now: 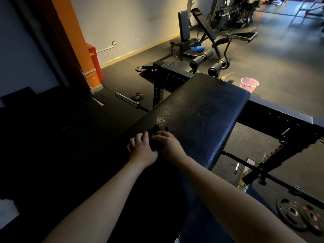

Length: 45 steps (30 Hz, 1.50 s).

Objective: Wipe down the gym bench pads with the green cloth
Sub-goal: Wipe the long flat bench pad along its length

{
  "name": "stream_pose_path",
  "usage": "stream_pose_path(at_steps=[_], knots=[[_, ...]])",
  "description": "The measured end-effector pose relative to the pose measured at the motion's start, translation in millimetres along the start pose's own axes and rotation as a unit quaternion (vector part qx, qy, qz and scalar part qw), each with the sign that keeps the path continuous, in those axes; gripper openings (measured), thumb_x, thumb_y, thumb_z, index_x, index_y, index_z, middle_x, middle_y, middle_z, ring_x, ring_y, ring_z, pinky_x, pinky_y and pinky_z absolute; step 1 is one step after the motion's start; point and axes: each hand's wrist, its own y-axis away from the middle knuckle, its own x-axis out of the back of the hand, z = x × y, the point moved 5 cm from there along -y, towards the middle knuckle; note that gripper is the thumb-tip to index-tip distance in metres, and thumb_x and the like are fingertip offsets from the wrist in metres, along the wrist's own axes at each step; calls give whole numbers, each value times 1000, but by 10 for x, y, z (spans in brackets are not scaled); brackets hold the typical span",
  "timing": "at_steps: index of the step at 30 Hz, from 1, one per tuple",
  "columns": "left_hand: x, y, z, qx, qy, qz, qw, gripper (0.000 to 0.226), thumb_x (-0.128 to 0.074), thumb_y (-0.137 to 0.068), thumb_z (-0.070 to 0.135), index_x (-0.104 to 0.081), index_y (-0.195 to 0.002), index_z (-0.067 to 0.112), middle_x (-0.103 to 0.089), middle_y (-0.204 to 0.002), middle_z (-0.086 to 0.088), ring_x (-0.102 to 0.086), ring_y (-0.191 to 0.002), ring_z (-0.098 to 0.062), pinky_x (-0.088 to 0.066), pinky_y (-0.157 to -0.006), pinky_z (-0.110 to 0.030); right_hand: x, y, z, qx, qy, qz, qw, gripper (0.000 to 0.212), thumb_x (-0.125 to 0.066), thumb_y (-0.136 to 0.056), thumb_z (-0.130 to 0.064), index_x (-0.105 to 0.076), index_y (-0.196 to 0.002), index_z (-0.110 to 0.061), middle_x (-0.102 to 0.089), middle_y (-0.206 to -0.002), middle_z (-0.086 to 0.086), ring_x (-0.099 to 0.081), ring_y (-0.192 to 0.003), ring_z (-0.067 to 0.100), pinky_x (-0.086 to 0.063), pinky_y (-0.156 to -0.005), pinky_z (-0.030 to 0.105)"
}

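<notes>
step: I see left hand (142, 148) and right hand (168, 145) gripping bunched green cloth (154, 139) between them | next: likely sweep ahead across surface (201, 116)

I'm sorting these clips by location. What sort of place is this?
A gym, most likely its weights area: a black bench pad, iron weight plates on the floor, and padded exercise machines behind.

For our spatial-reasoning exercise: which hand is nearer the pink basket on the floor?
Right. The right hand holds the green cloth on the side toward the pink basket; the left hand lies farther off.
</notes>
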Motion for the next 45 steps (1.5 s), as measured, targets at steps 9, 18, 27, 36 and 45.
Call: stream_pose_path(at_steps=[9, 18, 27, 36, 45], knots=[[106, -303, -79, 65, -39, -31, 997, 94, -43, -89, 74, 1, -160, 31, 17, -166, -10, 18, -151, -33, 7, -117, -61, 490, -337, 804, -133, 108, 58, 983, 50, -55, -96, -15, -50, -144, -27, -41, -144, 8, -36, -123, 32, -42, -106, 43], [178, -437, -149, 76, -4, -49, 996, 103, -58, -88, 58, 10, -158, 24, 17, -166, -4, 12, -150, -32, 2, -119, -59, -71, -813, 63, -21, -22, -28, 999, 55, -62, -91, -7, -52, -141, -29, -46, -144, 5, -42, -130, 25, -39, -110, 42], [178, -508, -278, 72, -8, -91, 993, 124, -51, -74, 87, 12, -159, 22, 18, -166, 4, 13, -150, -31, 2, -117, -57, 248, -1109, 721, -80, 73, 41, 993, 49, -59, -95, -16, -51, -141, -30, -40, -141, 8, -36, -130, 34, -40, -110, 47], [196, -514, -263, 72, 30, -69, 995, 111, -57, -81, 76, 3, -159, 25, 11, -166, 6, 9, -149, -29, 1, -118, -55, 55, -1065, 341, -10, -33, -46, 998, 55, -64, -91, -14, -49, -142, -27, -47, -144, 3, -39, -134, 23, -34, -114, 43], [214, -558, -288, 75, 46, -54, 995, 110, -54, -77, 82, 0, -158, 31, 5, -163, 10, 2, -148, -29, -5, -117, -52, -9, -1442, 366, 59, 100, -52, 992, 48, -60, -95, -19, -51, -142, -29, -41, -145, 8, -41, -121, 23, -42, -102, 35]])
